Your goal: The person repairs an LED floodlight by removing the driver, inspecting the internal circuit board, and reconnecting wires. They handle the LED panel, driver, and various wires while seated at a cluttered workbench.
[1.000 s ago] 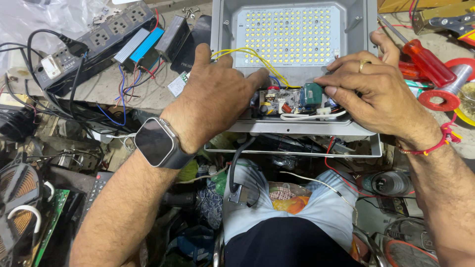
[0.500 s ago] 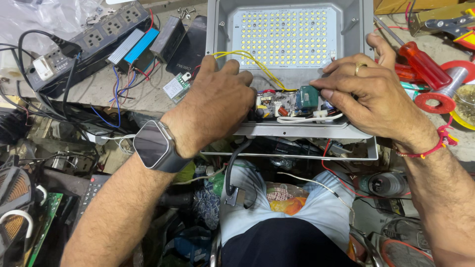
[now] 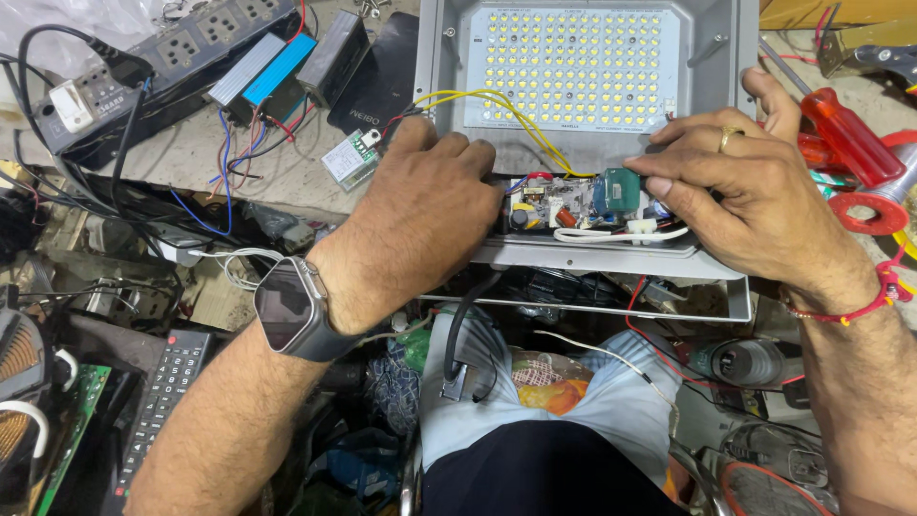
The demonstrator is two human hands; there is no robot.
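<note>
Head view: the grey LED floodlight housing (image 3: 712,57) lies open on the cluttered bench, its driver board (image 3: 564,203) exposed along the near edge. The left hand (image 3: 420,220) lies fingers curled, knuckles up, on the housing's left side beside the board. The right hand (image 3: 755,205) (ring on one finger) has its fingertips pinched together on the board's teal component (image 3: 616,189). Red screwdriver (image 3: 850,134) lies just right; power strip (image 3: 181,48) far left.

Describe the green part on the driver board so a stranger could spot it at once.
Find the grey floodlight housing with its white LED panel at the top of the bench. Along its lower edge, between the left hand and the right hand, sits a small driver board. The green block at its right end is the only teal part.
</note>
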